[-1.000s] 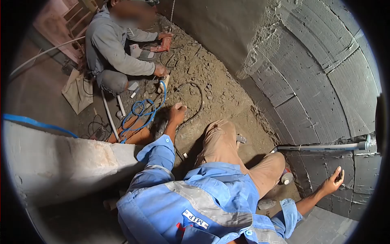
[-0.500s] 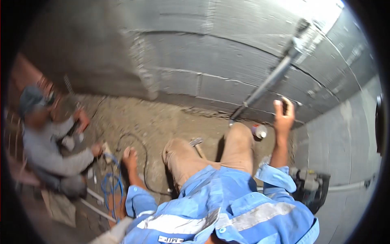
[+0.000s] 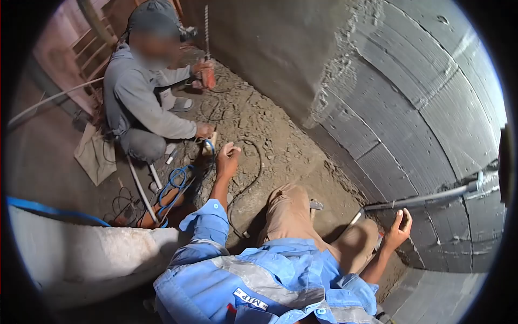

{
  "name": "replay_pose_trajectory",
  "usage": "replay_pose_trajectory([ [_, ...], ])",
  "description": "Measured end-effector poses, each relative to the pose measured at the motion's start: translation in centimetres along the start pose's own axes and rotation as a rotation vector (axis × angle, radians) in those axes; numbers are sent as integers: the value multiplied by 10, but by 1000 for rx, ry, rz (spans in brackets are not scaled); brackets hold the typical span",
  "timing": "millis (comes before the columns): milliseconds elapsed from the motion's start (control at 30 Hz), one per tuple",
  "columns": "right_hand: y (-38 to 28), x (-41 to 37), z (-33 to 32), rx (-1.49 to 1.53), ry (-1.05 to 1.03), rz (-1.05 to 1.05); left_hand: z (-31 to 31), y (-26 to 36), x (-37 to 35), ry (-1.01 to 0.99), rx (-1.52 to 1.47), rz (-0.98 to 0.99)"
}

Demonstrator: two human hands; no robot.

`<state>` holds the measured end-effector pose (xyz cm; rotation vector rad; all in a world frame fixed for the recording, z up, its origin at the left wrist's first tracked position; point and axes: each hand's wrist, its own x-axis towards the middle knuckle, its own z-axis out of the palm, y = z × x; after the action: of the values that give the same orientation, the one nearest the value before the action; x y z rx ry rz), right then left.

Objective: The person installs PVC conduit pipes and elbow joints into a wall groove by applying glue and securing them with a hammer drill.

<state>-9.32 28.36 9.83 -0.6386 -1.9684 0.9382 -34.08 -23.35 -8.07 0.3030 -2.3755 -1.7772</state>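
Note:
My left hand (image 3: 227,162) is raised over the dirt floor near a co-worker's hand (image 3: 204,130), its fingers loosely bent and apart. I see nothing in it. Beside it, the co-worker's hand is at a small pale block (image 3: 210,143) with a blue cord. My right hand (image 3: 398,231) hovers past my right knee, in front of the grey wall, with thumb and finger apart and nothing between them. A grey pipe (image 3: 426,198) runs along the wall just above it. Between my knees lies a hammer (image 3: 315,205), partly hidden by my leg.
The co-worker (image 3: 143,100) squats at the left, holding a red drill (image 3: 208,75) with a long bit upright. A black cable (image 3: 261,167) and coiled blue cord (image 3: 177,175) lie on the ground. A pale curved edge (image 3: 102,243) stands at lower left; block wall (image 3: 388,129) rises at right.
My view has turned left toward the co-worker. My left hand has risen and reached forward near the co-worker's hand. My right hand stays raised by the wall, and the white bottle is no longer clearly visible.

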Motion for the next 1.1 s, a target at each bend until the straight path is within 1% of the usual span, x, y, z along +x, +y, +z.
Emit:
replay_pose_trajectory([
  [100,-4,-11,21,112,-87,7,-14,53,-5,36,52,42],
  [133,-10,-16,28,159,-119,38,-16,67,-2,108,93,100],
  [167,-11,-20,35,181,-142,25,-15,76,4,180,134,158],
  [200,-16,-23,38,187,-179,44,-8,69,19,265,-25,229],
  [267,-33,-33,47,190,-233,59,-17,101,42,442,151,426],
  [333,-34,-42,51,211,-302,74,-35,122,78,479,165,437],
  [367,-30,-47,55,229,-327,62,-48,143,91,572,314,411],
  [400,-34,-51,55,215,-348,50,-57,157,109,708,498,416],
  [433,-37,-55,56,191,-361,46,-66,170,124,645,562,305],
  [500,-41,-65,59,184,-386,80,-81,183,149,599,654,222],
  [533,-34,-72,64,192,-377,56,-96,180,161,453,635,237],
  [567,-36,-77,65,189,-411,95,-109,174,176,291,616,269],
  [600,-50,-80,65,121,-414,46,-112,175,185,278,725,502],
  [633,-51,-84,67,151,-448,51,-109,205,165,186,799,354],
  [667,-48,-90,70,178,-470,60,-117,194,176,44,551,744],
  [700,-49,-92,74,175,-459,3,-116,202,166,27,566,704],
  [733,-50,-96,76,162,-456,-56,-118,186,174,-13,425,777],
  [767,-50,-99,77,145,-479,-67,-109,204,139,53,433,807],
  [800,-51,-101,78,138,-521,-81,-111,182,145,174,425,684],
  [833,-54,-103,77,129,-468,-58,-95,190,141,132,410,723],
  [900,-64,-110,78,53,-543,-220,-76,191,105,52,7,425],
  [933,-76,-111,77,45,-529,-204,-69,191,77,19,-186,253],
  [967,-92,-107,71,74,-540,-278,-60,194,45,-11,-370,72],
  [1000,-106,-103,64,100,-558,-357,-39,216,0,-118,-420,100],
  [1033,-118,-101,56,89,-561,-349,-9,238,-45,-219,-474,124],
  [1100,-135,-97,40,132,-404,-644,48,252,-104,-316,-619,272],
])
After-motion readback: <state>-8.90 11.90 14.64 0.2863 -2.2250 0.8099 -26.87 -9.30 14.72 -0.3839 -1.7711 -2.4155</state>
